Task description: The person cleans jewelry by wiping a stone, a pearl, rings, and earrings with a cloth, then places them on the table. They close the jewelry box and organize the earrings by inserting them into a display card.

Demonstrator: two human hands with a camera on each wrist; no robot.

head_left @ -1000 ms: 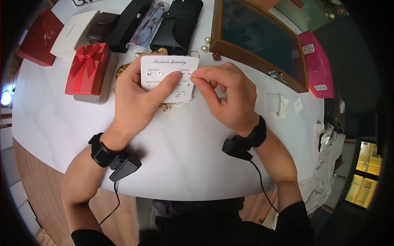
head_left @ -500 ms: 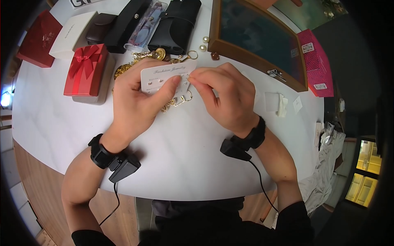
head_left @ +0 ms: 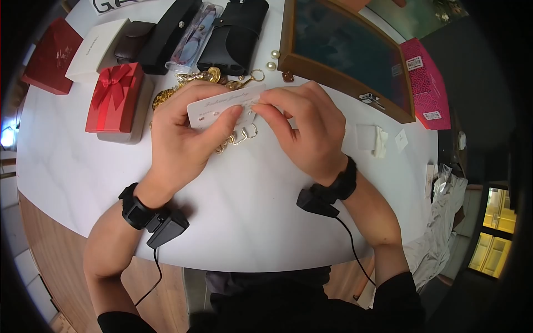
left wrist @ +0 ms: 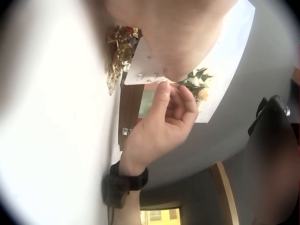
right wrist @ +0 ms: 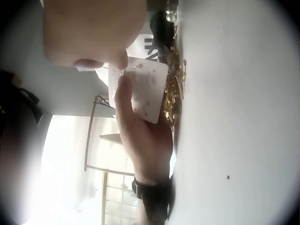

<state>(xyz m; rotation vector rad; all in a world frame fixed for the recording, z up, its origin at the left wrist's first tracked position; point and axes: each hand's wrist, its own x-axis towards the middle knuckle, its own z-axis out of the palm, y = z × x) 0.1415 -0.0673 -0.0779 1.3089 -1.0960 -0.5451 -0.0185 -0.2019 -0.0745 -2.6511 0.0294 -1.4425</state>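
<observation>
My left hand grips a white earring card printed "Fashion Jewelry", its thumb lying across the front. The card is tilted, its face turned upward, and several small stud earrings sit on it. At its right edge the thumb and index finger of my right hand pinch a tiny earring, mostly hidden by the fingertips. In the right wrist view the studs on the card show in rows. Gold jewellery lies on the table behind the card, and a gold chain shows just below it.
A red gift box with a bow stands left, near a white box. Black cases lie at the back. A glass-topped wooden case and pink box stand right. Loose pearls lie near the wooden case.
The card has tilted back, so its face now looks foreshortened, and it has shifted slightly left. The right fingertips stay at its right edge, and more of the gold chain below shows.
</observation>
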